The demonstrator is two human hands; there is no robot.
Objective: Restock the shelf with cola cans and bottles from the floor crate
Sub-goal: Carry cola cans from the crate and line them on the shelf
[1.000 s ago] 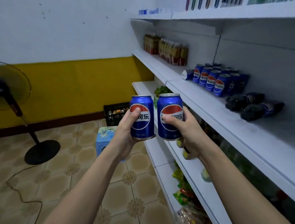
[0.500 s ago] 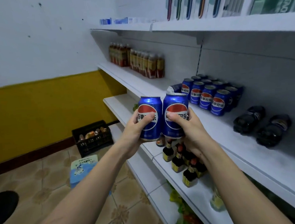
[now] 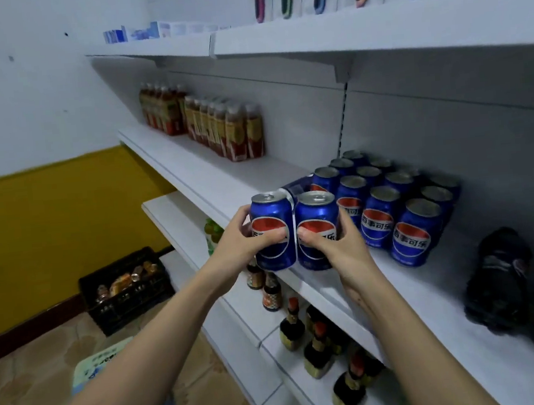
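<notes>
Bare shelf (image 3: 225,180) lies left of the standing cans (image 3: 385,205); lying bottles (image 3: 498,279) block the right.

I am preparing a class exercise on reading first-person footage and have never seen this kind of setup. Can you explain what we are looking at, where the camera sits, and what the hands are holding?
There is no machine here. The camera is worn on a person's head and looks forward and down, so the two bare arms reach out from the bottom of the picture. The left hand grips one blue cola can; the right hand grips a second can. Both are upright at the front edge of a white shelf, beside a block of matching cans. Dark bottles lie further right. A black crate sits on the floor.
</notes>
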